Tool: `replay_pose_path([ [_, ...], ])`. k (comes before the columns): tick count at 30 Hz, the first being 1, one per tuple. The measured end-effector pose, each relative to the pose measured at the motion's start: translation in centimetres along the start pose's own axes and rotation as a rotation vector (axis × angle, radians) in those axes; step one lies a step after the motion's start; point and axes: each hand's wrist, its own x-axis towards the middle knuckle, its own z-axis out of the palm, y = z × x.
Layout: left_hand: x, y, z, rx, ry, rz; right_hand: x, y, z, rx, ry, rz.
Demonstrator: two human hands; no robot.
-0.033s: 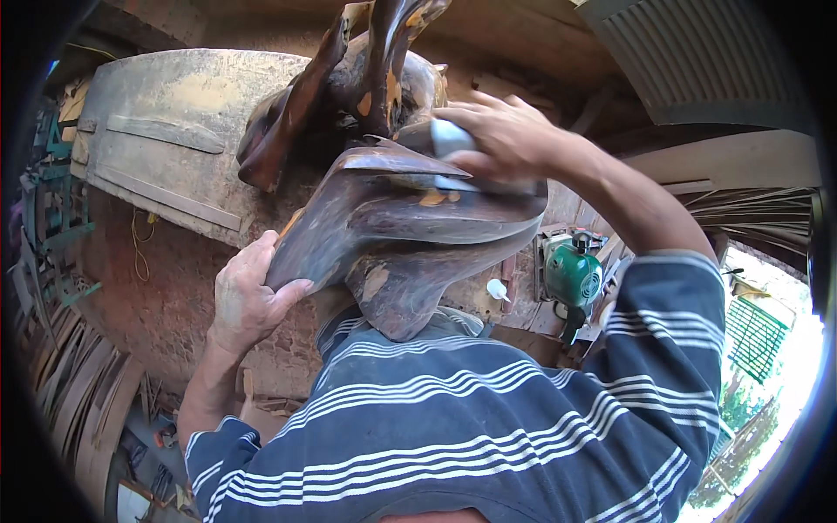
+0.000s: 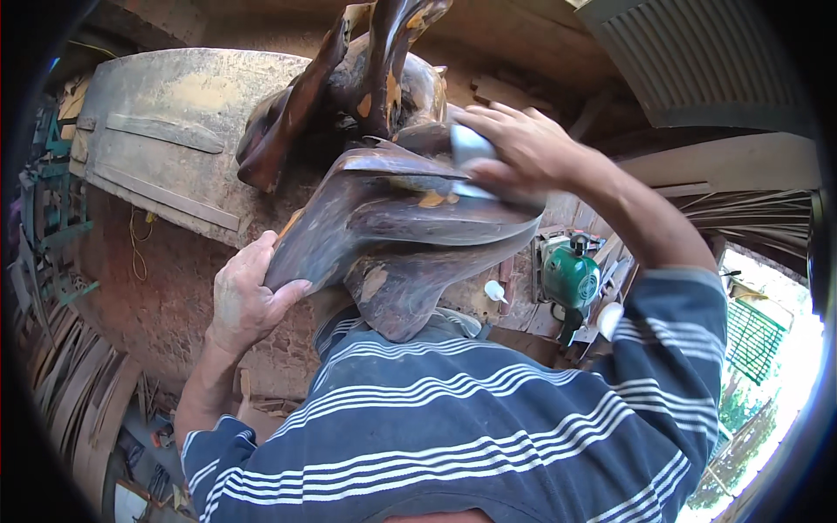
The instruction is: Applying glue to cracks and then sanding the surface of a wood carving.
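Observation:
A large, dark, polished piece of carved wood (image 2: 436,222) with flowing ridges and pale orange patches leans against the front of my body. My left hand (image 2: 250,292) is closed round its left end, the thumb lying along the lower edge. Over the right part of the wood, my right hand (image 2: 527,152) presses a pale blue sheet (image 2: 472,157) against the surface. Motion smears that hand a little, and whether the sheet is sandpaper or cloth I cannot tell. Beyond stands a second dark, glossy wood piece (image 2: 384,87) with upright, root-like limbs.
At the far left lies a big worn wooden slab (image 2: 192,96). A green power tool (image 2: 571,275) sits to the right, with a small white nozzle-tipped bottle (image 2: 496,291) beside it. Stacked wood strips (image 2: 83,392) fill the lower left; corrugated sheeting (image 2: 697,52) is at the upper right.
My right hand has slid a little to the right along the wood with the pale blue sheet. A white round thing now shows beside my right sleeve. My left hand has stayed put.

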Motion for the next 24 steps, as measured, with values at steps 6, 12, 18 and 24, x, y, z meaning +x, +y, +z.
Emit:
replay_pose_path([
  [6,0.7,0.9,-0.2,0.022,0.002,0.046,-1.2,1.1,1.6,-0.025,0.185,0.023],
  [12,0.7,0.6,-0.2,-0.047,-0.048,-0.026,4.5,-1.1,0.0,0.099,-0.072,0.007],
  [18,0.7,1.9,-0.7,-0.059,-0.066,-0.011,-7.2,2.9,0.8,0.306,0.143,0.179],
  [24,1.6,1.7,-1.6,0.034,-0.174,0.026,-14.2,2.5,3.0,0.582,0.850,0.473],
])
